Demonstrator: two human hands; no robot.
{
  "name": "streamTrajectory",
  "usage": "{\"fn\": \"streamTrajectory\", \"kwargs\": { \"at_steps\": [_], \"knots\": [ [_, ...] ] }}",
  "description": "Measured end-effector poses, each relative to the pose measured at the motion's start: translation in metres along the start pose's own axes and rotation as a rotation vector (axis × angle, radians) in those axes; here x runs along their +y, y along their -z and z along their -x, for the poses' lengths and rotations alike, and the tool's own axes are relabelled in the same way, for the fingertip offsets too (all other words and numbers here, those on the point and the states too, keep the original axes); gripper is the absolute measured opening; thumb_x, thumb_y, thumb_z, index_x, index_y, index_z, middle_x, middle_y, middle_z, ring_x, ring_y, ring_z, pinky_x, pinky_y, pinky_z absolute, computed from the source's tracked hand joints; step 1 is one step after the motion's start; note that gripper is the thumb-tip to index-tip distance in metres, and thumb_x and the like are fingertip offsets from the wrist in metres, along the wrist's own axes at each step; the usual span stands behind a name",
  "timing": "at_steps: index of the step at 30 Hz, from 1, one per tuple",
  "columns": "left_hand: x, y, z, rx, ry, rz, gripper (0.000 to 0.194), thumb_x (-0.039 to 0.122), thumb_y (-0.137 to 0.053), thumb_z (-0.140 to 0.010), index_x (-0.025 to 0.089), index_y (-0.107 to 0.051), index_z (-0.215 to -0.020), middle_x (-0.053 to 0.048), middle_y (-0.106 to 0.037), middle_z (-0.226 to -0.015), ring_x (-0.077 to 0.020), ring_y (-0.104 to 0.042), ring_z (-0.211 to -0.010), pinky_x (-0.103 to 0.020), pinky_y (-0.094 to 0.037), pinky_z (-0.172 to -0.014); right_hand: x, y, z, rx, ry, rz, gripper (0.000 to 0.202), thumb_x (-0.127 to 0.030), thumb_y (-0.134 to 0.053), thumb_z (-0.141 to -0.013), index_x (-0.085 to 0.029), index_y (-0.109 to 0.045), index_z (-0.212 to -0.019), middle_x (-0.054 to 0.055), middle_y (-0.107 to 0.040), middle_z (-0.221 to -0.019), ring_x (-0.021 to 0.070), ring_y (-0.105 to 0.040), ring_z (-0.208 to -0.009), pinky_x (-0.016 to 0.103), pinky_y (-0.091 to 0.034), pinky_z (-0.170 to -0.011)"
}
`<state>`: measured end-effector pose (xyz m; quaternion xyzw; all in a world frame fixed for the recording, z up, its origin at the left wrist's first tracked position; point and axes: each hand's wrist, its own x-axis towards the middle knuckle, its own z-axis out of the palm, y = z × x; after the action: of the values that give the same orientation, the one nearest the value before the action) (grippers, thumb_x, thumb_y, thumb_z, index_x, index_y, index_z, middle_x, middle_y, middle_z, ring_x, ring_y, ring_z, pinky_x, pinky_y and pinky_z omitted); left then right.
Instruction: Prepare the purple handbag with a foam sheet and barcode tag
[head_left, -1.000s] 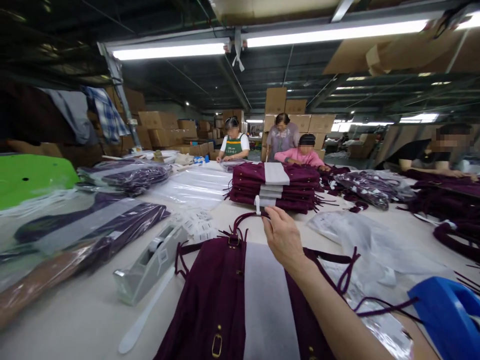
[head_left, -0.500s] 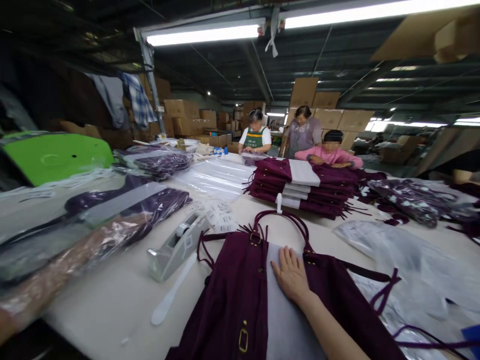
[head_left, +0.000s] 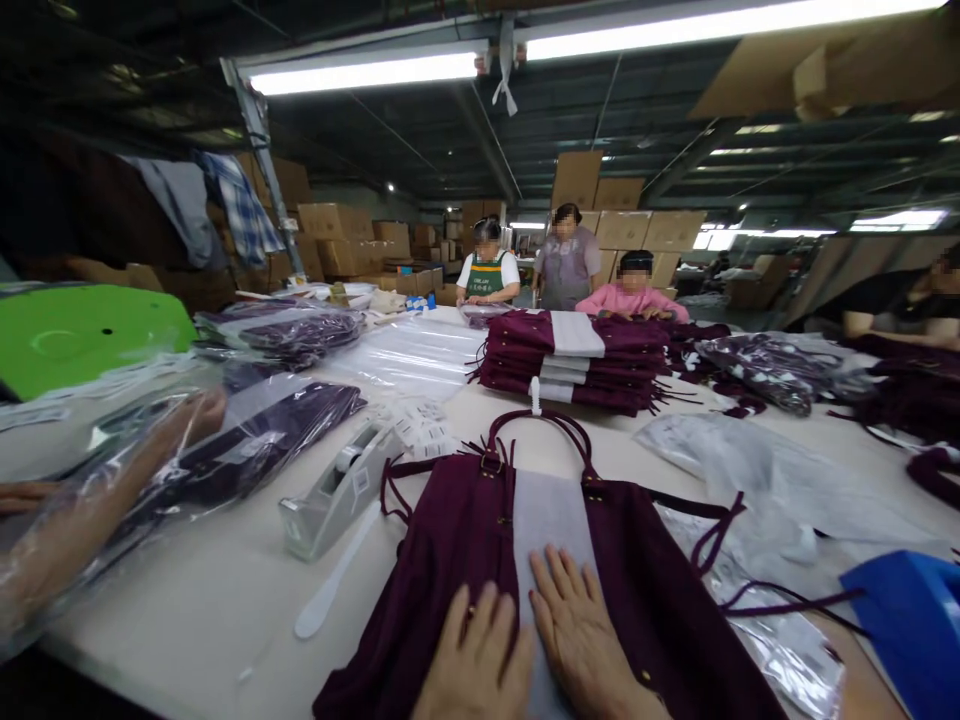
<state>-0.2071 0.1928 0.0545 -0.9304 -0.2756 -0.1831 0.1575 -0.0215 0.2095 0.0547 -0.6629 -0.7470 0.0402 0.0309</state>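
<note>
- The person's left hand (head_left: 476,655) and right hand (head_left: 577,635) lie side by side, palms down and fingers spread flat, gripping nothing; both press on the dark plum fabric handbag (head_left: 450,590) lying flat on the table just in front of the person.
- The right hand rests mostly on the white tissue strip (head_left: 546,520) running down the middle of the bag, the left partly on the strip's edge and partly on the plum cloth; flat hands like these look meant to smooth the paper and keep the bag lying square.
- The bag's looped handle (head_left: 536,425) points away from the person, with a small white plastic hook (head_left: 535,395) at its top.
- Just beyond it sits a neat stack of matching plum bags with white strips (head_left: 574,365), apparently the same kind of piece laid up together.
- A grey tape dispenser (head_left: 337,490) stands near the bag's left side, within easy reach; a white flat plastic tool (head_left: 330,590) lies beside it.
- Clear plastic sleeves holding dark items (head_left: 225,450) lie on the left; loose clear bags (head_left: 757,480) on the right.
- The pale worktable (head_left: 187,610) is long and crowded; several other people (head_left: 487,275) work at its far end.
- Brown cardboard cartons (head_left: 337,235) are piled behind under fluorescent tube lights (head_left: 367,72).
</note>
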Motion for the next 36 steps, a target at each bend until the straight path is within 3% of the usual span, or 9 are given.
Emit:
{"fn": "streamTrajectory", "kwargs": {
  "at_steps": [4, 8, 11, 14, 17, 20, 26, 32, 36],
  "knots": [
    [-0.035, -0.016, 0.029, 0.003, 0.213, -0.164, 0.064, 0.039, -0.048, -0.077, 0.018, -0.027, -0.134, -0.014, -0.049, -0.126, -0.0277, -0.045, -0.115, -0.042, -0.037, -0.093, -0.002, -0.006, -0.001, 0.076, -0.021, -0.027, 0.047, -0.037, -0.027, -0.089, -0.02, -0.032, -0.133, 0.011, -0.025, -0.139, 0.0284, -0.023, -0.128, 0.052, -0.023, -0.103],
    [-0.035, -0.011, 0.035, 0.011, 0.176, -0.166, 0.057, 0.038, -0.047, -0.079, 0.02, -0.034, -0.131, -0.011, -0.053, -0.123, -0.0231, -0.046, -0.115, -0.033, -0.043, -0.088, 0.0, -0.015, -0.002, 0.121, -0.01, -0.027, 0.048, -0.039, -0.029, -0.088, -0.021, -0.036, -0.131, 0.01, -0.028, -0.138, 0.0297, -0.027, -0.127, 0.052, -0.025, -0.102],
    [-0.039, 0.02, 0.025, 0.1, 0.244, -0.082, 0.039, 0.026, -0.044, -0.082, 0.019, -0.047, -0.121, -0.008, -0.058, -0.115, -0.0182, -0.05, -0.11, -0.028, -0.045, -0.088, 0.002, -0.018, -0.003, 0.124, 0.01, 0.006, 0.048, -0.038, -0.029, -0.087, -0.019, -0.038, -0.131, 0.011, -0.03, -0.138, 0.0308, -0.028, -0.126, 0.054, -0.025, -0.101],
    [-0.054, 0.06, 0.022, 0.131, 0.626, 0.017, 0.032, 0.022, -0.042, -0.082, 0.016, -0.054, -0.11, -0.008, -0.062, -0.104, -0.0192, -0.055, -0.099, -0.033, -0.047, -0.085, 0.004, -0.017, -0.002, 0.105, 0.039, 0.054, 0.049, -0.035, -0.027, -0.087, -0.016, -0.037, -0.131, 0.012, -0.03, -0.138, 0.0301, -0.025, -0.128, 0.054, -0.023, -0.102],
    [-0.066, 0.091, 0.033, -0.008, 1.027, 0.247, 0.027, 0.03, -0.041, -0.081, 0.015, -0.061, -0.092, -0.006, -0.063, -0.087, -0.0182, -0.059, -0.081, -0.033, -0.048, -0.075, 0.005, -0.016, 0.0, 0.105, 0.068, 0.094, 0.05, -0.033, -0.027, -0.086, -0.015, -0.037, -0.131, 0.013, -0.032, -0.137, 0.031, -0.025, -0.128, 0.054, -0.021, -0.101],
    [-0.062, 0.106, 0.044, -0.183, 1.17, 0.531, 0.029, 0.033, -0.039, -0.081, 0.017, -0.062, -0.079, -0.002, -0.063, -0.078, -0.0147, -0.058, -0.073, -0.027, -0.046, -0.069, 0.008, -0.016, 0.002, 0.082, 0.131, 0.142, 0.047, -0.028, -0.027, -0.084, -0.017, -0.045, -0.127, 0.011, -0.034, -0.137, 0.0335, -0.026, -0.127, 0.056, -0.021, -0.1],
    [-0.045, 0.097, 0.046, -0.267, 1.183, 0.469, 0.019, 0.026, -0.058, -0.069, 0.018, -0.062, -0.085, -0.001, -0.062, -0.085, -0.0179, -0.054, -0.086, -0.029, -0.041, -0.078, 0.013, -0.02, 0.002, 0.083, 0.206, 0.244, 0.046, -0.021, -0.027, -0.082, -0.022, -0.051, -0.121, 0.007, -0.036, -0.136, 0.0359, -0.028, -0.125, 0.059, -0.023, -0.097],
    [-0.045, 0.082, 0.034, -0.429, 0.767, 0.26, 0.013, 0.022, -0.053, -0.077, 0.017, -0.06, -0.068, -0.002, -0.061, -0.077, -0.019, -0.053, -0.082, -0.038, -0.039, -0.078, 0.015, -0.02, 0.0, 0.049, 0.206, 0.273, 0.048, -0.022, -0.026, -0.081, -0.02, -0.051, -0.122, 0.008, -0.035, -0.136, 0.0352, -0.029, -0.125, 0.057, -0.025, -0.097],
    [-0.039, 0.071, 0.026, -0.457, 0.662, -0.013, 0.015, 0.018, -0.048, -0.079, 0.013, -0.061, -0.072, -0.008, -0.06, -0.074, -0.0235, -0.054, -0.075, -0.042, -0.044, -0.068, 0.019, -0.022, -0.001, 0.089, 0.199, 0.235, 0.048, -0.028, -0.025, -0.083, -0.019, -0.049, -0.124, 0.009, -0.039, -0.134, 0.0344, -0.033, -0.123, 0.055, -0.028, -0.096]
  ]
}}
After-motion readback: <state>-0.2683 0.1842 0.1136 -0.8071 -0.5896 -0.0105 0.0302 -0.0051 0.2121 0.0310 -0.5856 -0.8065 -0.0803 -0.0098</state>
